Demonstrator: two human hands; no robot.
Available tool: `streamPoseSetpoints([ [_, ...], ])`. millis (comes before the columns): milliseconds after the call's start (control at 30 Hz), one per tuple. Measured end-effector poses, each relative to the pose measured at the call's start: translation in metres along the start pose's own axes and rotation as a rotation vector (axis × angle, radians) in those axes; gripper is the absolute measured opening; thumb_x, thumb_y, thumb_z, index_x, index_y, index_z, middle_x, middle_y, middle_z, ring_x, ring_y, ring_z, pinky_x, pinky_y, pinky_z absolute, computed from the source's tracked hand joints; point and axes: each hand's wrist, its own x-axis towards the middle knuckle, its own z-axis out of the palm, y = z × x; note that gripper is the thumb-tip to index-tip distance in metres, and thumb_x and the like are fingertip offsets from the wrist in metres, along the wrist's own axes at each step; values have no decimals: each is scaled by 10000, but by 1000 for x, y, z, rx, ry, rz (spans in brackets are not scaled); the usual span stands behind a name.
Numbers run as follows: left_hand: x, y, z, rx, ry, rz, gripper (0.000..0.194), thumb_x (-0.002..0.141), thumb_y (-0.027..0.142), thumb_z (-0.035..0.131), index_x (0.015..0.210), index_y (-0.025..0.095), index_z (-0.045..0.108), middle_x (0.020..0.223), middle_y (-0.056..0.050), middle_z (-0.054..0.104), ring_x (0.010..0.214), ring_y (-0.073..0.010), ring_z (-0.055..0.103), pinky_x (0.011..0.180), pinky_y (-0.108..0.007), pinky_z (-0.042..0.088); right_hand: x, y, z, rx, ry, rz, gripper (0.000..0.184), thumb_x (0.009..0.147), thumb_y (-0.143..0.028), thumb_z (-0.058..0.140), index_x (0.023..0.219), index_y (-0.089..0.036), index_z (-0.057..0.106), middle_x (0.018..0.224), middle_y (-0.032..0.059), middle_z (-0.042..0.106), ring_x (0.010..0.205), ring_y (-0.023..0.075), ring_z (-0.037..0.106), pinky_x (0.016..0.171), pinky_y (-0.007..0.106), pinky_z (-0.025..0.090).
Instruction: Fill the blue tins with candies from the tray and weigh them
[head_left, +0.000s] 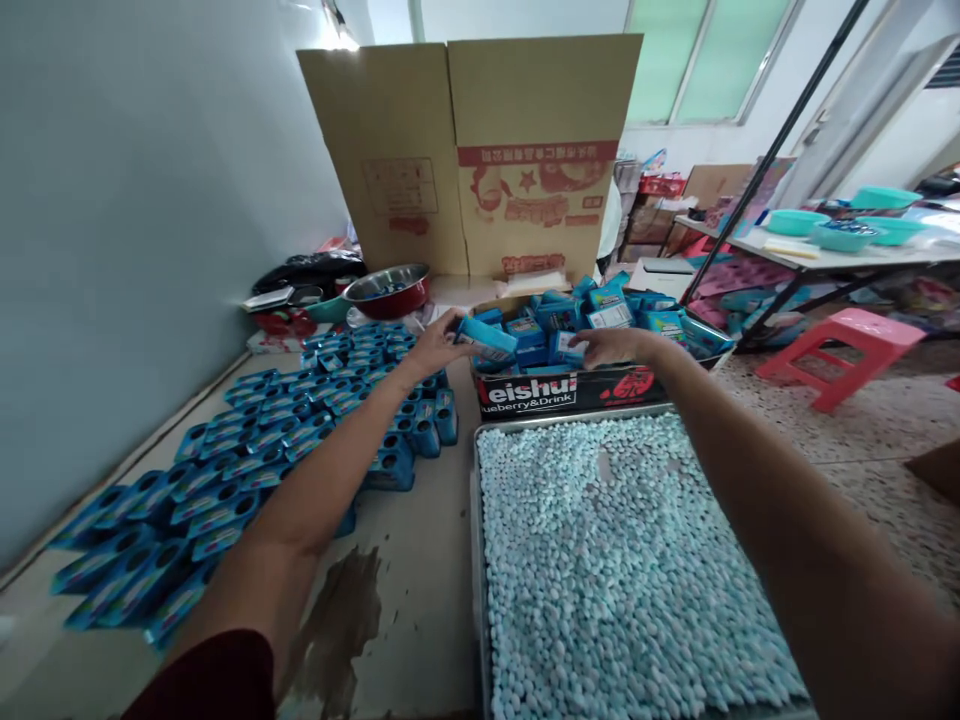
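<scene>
A metal tray (480, 560), spread with pale blue pellets (600, 540), is seen on the bench (420, 580). Just beyond the tray's far edge, a black-fronted carton (600, 392) is placed, heaped with blue boxes. Above the tray's far left corner, a blue box (489, 340) is grasped at one end between thumb and fingers by the left hand (442, 345); it is tilted, over the carton's near left side. Beyond the tray's far edge, a second box (564, 347) among the heap is touched by the fingers of the right hand (607, 345); whether it is gripped cannot be told. To the left of the tray, many blue packs (262, 430) with dark openings are ranged close together, partly hidden by the left forearm. Between these and the tray, a brown patch (341, 620) is noted. Farther beyond the tray, to its left, a red-sided bowl (390, 292) is seen; behind the carton, tall cardboard (465, 150) is stood upright. Well right of the tray, a red stool (855, 345) is observed.
</scene>
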Motion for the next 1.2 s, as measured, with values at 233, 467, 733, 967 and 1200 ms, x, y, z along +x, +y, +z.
streamPoseSetpoints([
  [233, -25, 7, 4, -517, 253, -437, 355, 789, 305, 953, 1029, 186, 721, 941, -43, 791, 836, -193, 737, 809, -310, 618, 25, 9, 22, -211, 19, 104, 266, 674, -161, 900, 931, -197, 842, 899, 102, 795, 1006, 328, 752, 971, 469, 526],
  [467, -38, -4, 1, -761, 295, -552, 331, 966, 422, 837, 1169, 184, 730, 923, -58, 816, 794, -201, 782, 806, -347, 671, -1, -3, 6, -39, 302, 81, 312, 748, -319, 878, 1044, -225, 861, 942, 85, 804, 1067, 353, 746, 927, 405, 538],
  [733, -61, 4, 34, -891, 172, -542, 289, 1053, 476, 682, 1021, 190, 708, 789, -21, 766, 585, -163, 687, 730, -375, 669, -82, -69, -33, 752, 177, 234, 203, 857, -283, 730, 1050, -225, 746, 863, 42, 734, 701, 178, 619, 640, 310, 530],
  [967, -109, 37, 97, -1064, 103, -597, 278, 1033, 468, 687, 1116, 206, 733, 840, -27, 778, 721, -206, 748, 928, -497, 660, -117, -83, -7, 466, -51, 37, 212, 736, -314, 858, 913, -227, 781, 813, 20, 730, 714, 186, 622, 596, 303, 482],
  [1200, -166, 71, 102, -1112, 127, -691, 228, 1044, 408, 671, 1033, 191, 737, 805, -28, 756, 693, -202, 723, 987, -552, 622, -180, -105, 2, 390, 40, 69, 281, 690, -411, 944, 714, -212, 748, 635, 15, 641, 689, 205, 616, 687, 379, 548],
])
